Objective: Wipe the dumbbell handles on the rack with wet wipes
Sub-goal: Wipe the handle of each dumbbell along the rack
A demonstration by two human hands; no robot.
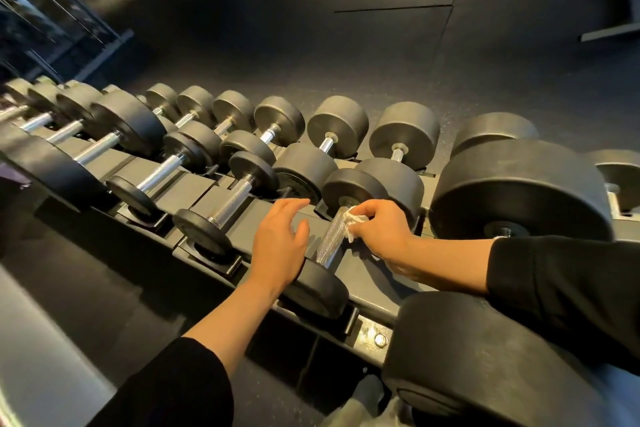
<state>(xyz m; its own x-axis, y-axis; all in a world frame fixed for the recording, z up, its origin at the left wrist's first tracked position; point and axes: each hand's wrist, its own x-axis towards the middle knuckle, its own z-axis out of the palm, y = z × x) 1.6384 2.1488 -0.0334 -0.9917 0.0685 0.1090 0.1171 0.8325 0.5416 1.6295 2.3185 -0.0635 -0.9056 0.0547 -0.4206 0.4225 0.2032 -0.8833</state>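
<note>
The far end of the black steel dumbbell rack [194,191] blurs out. On its near row, the right hand [384,232] pinches a crumpled white wet wipe [353,224] against the knurled chrome dumbbell handle [330,236], seemingly near its upper end. The left hand [277,246], fingers spread, hovers just left of that handle.
</note>
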